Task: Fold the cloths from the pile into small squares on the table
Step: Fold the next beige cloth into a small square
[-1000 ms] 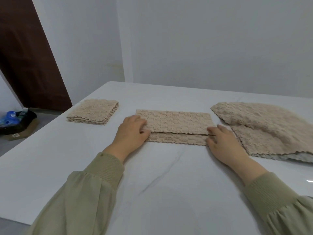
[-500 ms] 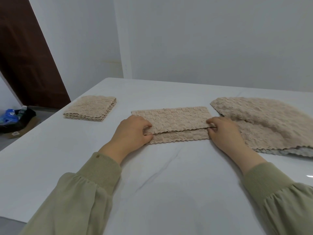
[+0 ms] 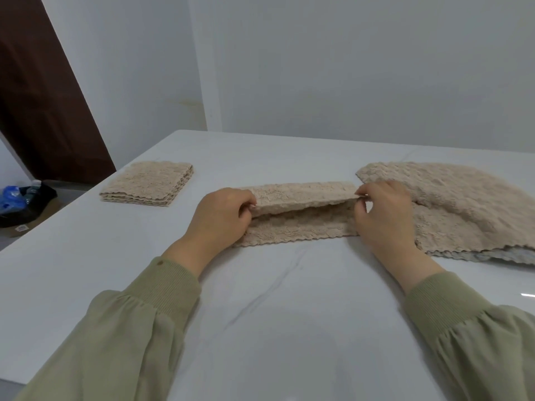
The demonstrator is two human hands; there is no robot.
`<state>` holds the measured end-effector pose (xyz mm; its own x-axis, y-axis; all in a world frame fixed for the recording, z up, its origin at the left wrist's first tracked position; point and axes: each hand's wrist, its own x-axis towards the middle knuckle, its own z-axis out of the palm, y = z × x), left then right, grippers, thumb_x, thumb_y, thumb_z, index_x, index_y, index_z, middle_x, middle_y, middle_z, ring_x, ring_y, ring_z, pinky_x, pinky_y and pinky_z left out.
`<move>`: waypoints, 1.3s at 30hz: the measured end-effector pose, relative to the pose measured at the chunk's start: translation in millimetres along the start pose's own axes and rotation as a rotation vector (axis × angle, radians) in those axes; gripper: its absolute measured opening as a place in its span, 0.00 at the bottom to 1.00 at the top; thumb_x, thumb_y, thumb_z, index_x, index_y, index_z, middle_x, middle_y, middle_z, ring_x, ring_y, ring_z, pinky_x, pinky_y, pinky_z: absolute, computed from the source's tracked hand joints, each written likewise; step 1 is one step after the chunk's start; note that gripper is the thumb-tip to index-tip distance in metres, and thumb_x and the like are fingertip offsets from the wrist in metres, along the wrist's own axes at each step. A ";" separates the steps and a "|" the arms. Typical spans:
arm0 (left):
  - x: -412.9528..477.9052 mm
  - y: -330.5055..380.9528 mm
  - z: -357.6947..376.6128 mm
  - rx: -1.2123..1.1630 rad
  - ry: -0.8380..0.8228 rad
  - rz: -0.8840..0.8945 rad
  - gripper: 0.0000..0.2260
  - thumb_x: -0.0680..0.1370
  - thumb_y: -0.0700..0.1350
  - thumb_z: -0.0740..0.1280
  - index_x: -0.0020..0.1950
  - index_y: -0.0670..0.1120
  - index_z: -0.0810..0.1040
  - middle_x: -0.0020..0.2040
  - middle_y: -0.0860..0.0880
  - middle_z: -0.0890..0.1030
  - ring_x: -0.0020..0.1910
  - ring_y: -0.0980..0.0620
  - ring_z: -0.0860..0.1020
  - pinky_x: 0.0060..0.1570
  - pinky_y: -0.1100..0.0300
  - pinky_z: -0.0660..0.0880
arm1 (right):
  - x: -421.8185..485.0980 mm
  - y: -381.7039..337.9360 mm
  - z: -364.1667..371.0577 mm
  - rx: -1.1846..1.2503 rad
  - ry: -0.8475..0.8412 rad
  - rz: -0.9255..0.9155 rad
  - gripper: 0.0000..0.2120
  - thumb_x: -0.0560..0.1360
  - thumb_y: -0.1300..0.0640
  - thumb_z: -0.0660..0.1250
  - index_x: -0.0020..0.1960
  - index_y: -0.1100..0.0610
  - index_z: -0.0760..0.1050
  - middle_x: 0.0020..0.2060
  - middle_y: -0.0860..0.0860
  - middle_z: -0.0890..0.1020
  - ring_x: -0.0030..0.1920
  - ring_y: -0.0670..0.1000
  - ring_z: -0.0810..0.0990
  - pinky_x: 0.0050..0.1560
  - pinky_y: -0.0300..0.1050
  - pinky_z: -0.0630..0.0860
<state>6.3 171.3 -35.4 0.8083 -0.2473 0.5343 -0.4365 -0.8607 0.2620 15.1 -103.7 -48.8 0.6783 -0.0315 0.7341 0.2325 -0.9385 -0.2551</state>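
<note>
At the near edge of the white marble-veined table (image 3: 289, 314), two olive-green sleeves (image 3: 121, 342) came in from about 7 and 5 o'clock. Just beyond them, at 12 o'clock, lay the beige cloth (image 3: 301, 230) being worked, a long band folded along its length. The left hand (image 3: 220, 218) pinched the upper layer at the band's left end, fingers curled over the edge. The right hand (image 3: 382, 215) pinched the same layer at the right end between thumb and fingertips. That upper layer was lifted off the lower one, so a shadowed gap showed between them, while the lower layer's wavy hem rested flat on the table.

At about 2 o'clock, just beside the right hand, the pile (image 3: 463, 204) of unfolded cloths lay loosely heaped. At 10 o'clock, well apart from the hands, a stack of folded squares (image 3: 147, 183) sat near the table's left edge.

Farther off at 9 o'clock, a dark bag (image 3: 29, 204) sat on the floor. A brown door (image 3: 37, 96) and a pale wall (image 3: 347, 68) stood behind.
</note>
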 end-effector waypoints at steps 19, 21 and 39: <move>-6.6 7.0 -0.8 -0.088 -0.278 0.134 0.04 0.72 0.40 0.69 0.43 0.48 0.82 0.41 0.53 0.79 0.45 0.54 0.75 0.47 0.62 0.70 | -7.3 4.8 9.4 -0.036 -0.148 -0.129 0.10 0.59 0.70 0.61 0.29 0.60 0.78 0.29 0.55 0.77 0.36 0.59 0.74 0.41 0.45 0.63; -6.1 6.0 -0.7 -0.088 -0.300 0.109 0.04 0.72 0.40 0.69 0.43 0.48 0.82 0.41 0.54 0.78 0.45 0.55 0.75 0.46 0.64 0.69 | -7.0 5.5 8.9 -0.021 -0.204 -0.117 0.11 0.61 0.72 0.63 0.30 0.60 0.79 0.30 0.55 0.77 0.37 0.59 0.73 0.42 0.45 0.62; -12.6 12.3 -1.6 -0.264 -0.276 -0.025 0.02 0.70 0.45 0.74 0.39 0.50 0.82 0.39 0.56 0.78 0.41 0.56 0.77 0.48 0.55 0.76 | -15.8 35.5 -21.7 -0.188 -0.367 0.361 0.17 0.77 0.48 0.60 0.43 0.59 0.81 0.53 0.61 0.78 0.60 0.62 0.71 0.62 0.53 0.64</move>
<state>-9.8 164.6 -37.7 0.8802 -0.3690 0.2984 -0.4730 -0.7327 0.4893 -2.5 -144.0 -55.8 0.8983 -0.2726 0.3447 -0.1657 -0.9366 -0.3089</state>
